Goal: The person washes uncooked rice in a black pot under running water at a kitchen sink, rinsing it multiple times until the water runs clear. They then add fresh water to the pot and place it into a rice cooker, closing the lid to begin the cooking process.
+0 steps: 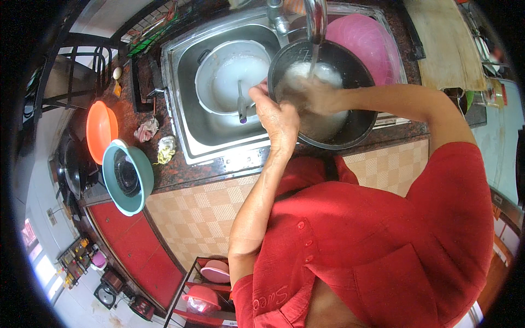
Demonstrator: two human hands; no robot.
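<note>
My left hand (281, 121) grips the near-left rim of a dark round cooking pot (363, 119), held tilted over the right side of the sink. Inside the pot, my right hand (324, 96) is blurred by motion in cloudy water. Whether its fingers hold anything cannot be made out. A stream from the chrome faucet (316, 20) runs into the pot. In the left sink basin (192, 123) sits a silver metal pot (207, 92) containing whitish water. A metal utensil handle (242, 108) slants out of it, close to my left hand.
A pink plastic basin (361, 45) lies behind the dark pot. On the counter at left are an orange bowl (100, 133), a teal basin (143, 176) with a dark item inside, a crumpled cloth (147, 130) and a yellow-white scrubber (166, 149). A wooden board (447, 45) lies at right.
</note>
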